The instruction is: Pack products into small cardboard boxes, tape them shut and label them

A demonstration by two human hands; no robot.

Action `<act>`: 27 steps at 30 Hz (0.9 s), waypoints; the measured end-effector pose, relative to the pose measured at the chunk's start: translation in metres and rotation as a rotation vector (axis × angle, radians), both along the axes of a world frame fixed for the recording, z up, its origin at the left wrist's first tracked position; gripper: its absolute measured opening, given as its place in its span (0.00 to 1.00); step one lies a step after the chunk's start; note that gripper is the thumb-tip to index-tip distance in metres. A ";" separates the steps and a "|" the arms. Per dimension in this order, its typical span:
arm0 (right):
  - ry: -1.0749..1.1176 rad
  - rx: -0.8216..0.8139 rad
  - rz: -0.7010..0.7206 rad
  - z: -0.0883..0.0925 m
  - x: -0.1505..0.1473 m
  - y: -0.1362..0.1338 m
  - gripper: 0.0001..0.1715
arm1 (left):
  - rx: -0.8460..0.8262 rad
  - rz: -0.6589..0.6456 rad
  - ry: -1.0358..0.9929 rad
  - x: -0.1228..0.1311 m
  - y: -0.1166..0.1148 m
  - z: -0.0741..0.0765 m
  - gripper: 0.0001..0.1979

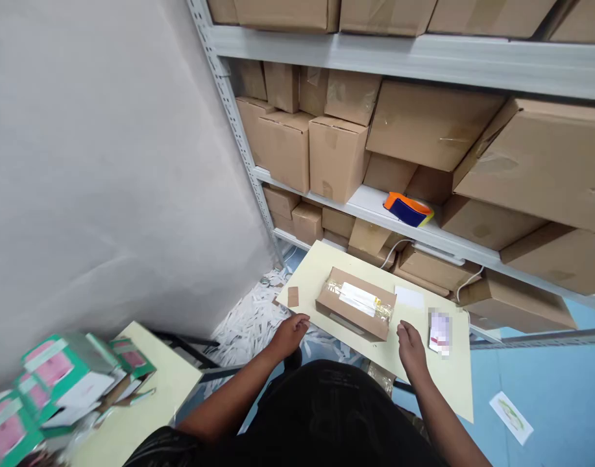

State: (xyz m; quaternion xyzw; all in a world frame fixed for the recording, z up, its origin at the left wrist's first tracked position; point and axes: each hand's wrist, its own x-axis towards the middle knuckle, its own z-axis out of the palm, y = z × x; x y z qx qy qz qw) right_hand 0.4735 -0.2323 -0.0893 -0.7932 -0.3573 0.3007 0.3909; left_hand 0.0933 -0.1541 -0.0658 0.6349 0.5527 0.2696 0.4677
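A taped brown cardboard box [333, 295] lies on a pale yellow table [448, 383]. Clear tape wraps both its ends, and a white label [358, 298] with a small yellow mark is on top. My left hand [290, 334] hovers by the table's near edge, left of the box, its fingers loosely bent and holding nothing. To the right of the box is my right hand [412, 350], empty too, with fingers half curled and the thumb apart. Neither hand appears to touch the box. A phone [438, 332] with a partly blurred screen lies just right of my right hand.
A white paper [409, 296] and a small brown card [292, 296] lie on the table. Behind stands a metal shelf [399, 58] full of cartons, with an orange-and-blue tape dispenser [408, 211]. Paper strips [251, 318] cover the floor. Green-and-pink boxes [58, 370] sit at left.
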 end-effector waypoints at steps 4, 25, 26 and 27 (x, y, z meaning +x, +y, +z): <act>0.010 -0.031 0.082 0.006 0.016 -0.011 0.36 | 0.001 0.102 0.015 0.020 -0.041 0.010 0.18; -0.147 -0.073 0.112 -0.014 -0.005 0.022 0.39 | -0.010 0.268 0.075 -0.054 -0.166 0.013 0.16; -0.137 -0.092 0.080 -0.014 -0.008 0.024 0.39 | -0.015 0.252 0.080 -0.058 -0.166 0.010 0.16; -0.127 -0.112 0.051 -0.013 -0.010 0.025 0.39 | -0.019 0.234 0.086 -0.061 -0.167 0.008 0.15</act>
